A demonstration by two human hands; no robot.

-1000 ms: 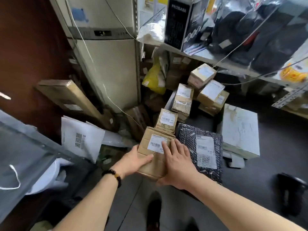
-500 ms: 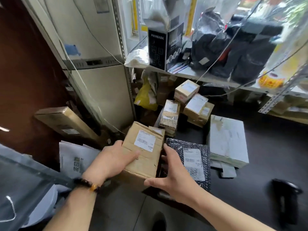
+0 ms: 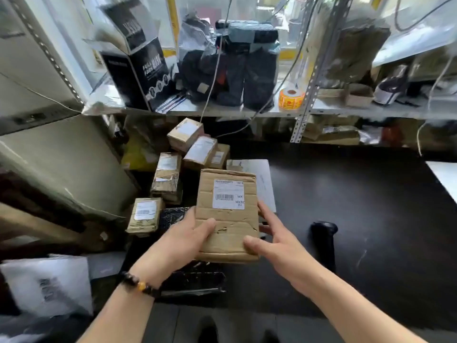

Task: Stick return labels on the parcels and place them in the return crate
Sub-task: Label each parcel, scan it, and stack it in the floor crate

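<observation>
Parcel (image 3: 228, 219) was held mid-air, just right of parcel pile (image 3: 165, 177). Left hand (image 3: 183, 243) clamped its lower left edge, thumb on top; right hand (image 3: 279, 246) fingers straight, only steadying right edge. Risk: reach for label roll (image 3: 291, 99) on shelf (image 3: 222, 112) would leave one-hand hold, parcel could tip, drop. Looked brown, creased, dented, small tears low; white barcode label (image 3: 228, 194) up top.

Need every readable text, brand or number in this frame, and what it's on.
"FULL FACE MASK": black box on the shelf.
"MX" and "MXRC 03": white label on the held parcel; its barcode number is too small to read.
Print on the orange label roll: blurred.
Labels on the other parcels: unreadable.
</observation>
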